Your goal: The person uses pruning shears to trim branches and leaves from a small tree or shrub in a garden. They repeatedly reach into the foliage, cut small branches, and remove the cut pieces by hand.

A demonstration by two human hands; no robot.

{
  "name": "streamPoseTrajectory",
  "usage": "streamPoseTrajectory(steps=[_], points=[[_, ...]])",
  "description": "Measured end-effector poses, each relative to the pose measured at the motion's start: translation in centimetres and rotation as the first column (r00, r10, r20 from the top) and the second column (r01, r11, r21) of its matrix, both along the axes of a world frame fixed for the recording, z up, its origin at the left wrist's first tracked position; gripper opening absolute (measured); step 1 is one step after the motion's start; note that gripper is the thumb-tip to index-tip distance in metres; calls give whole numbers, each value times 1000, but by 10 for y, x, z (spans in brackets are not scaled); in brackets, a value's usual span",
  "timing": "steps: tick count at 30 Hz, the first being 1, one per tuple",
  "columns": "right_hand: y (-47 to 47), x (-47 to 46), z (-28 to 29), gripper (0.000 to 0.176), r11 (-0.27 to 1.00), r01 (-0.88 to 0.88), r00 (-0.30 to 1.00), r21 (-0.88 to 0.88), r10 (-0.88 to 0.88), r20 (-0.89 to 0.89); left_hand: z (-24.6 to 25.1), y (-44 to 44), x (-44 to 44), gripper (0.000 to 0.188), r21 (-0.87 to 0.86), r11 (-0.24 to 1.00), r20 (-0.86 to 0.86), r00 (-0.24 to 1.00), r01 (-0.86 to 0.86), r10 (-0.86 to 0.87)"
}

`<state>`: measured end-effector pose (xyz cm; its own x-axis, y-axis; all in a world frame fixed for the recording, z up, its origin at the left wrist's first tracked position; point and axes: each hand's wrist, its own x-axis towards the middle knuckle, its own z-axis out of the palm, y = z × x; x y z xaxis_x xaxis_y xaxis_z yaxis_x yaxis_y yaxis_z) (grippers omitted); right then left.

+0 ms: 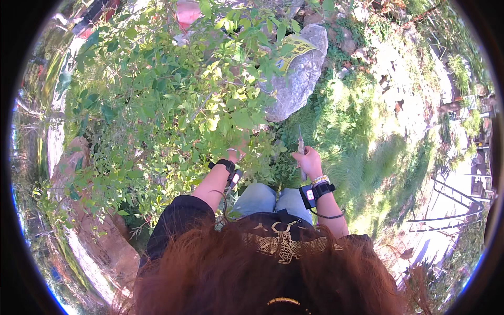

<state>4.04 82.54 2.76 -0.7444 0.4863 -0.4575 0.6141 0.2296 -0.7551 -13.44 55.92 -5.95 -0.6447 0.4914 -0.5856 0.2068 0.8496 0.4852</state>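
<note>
My right hand [310,160] is closed around a slim hand tool [301,142] with a narrow, pointed metal end. The tip points away from me, and the handle's end shows below my fist. Whether it is a knife or shears is not clear. My left hand [238,152] reaches into a leafy green shrub [185,114]. Leaves cover its fingers, so I cannot make out what they touch. Both wrists carry black straps with small devices, the left strap [225,163] and the right strap [317,191].
A large grey rock [297,88] stands ahead, with a yellow sign [294,50] bearing writing on it. Grass [354,165] covers the ground to my right. A brown boulder [96,232] lies at left, and a dark metal frame [453,193] stands far right.
</note>
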Motion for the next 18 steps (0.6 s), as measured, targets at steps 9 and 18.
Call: streamPoseTrajectory(steps=[9, 18], points=[[13, 43, -11, 41, 988, 154, 986, -30, -152, 65, -19, 95, -77, 51, 414, 842, -153, 885, -347, 440], [9, 76, -13, 45, 990, 126, 962, 64, -138, 238, -23, 183, -163, 47, 631, 693, -145, 824, -350, 548]])
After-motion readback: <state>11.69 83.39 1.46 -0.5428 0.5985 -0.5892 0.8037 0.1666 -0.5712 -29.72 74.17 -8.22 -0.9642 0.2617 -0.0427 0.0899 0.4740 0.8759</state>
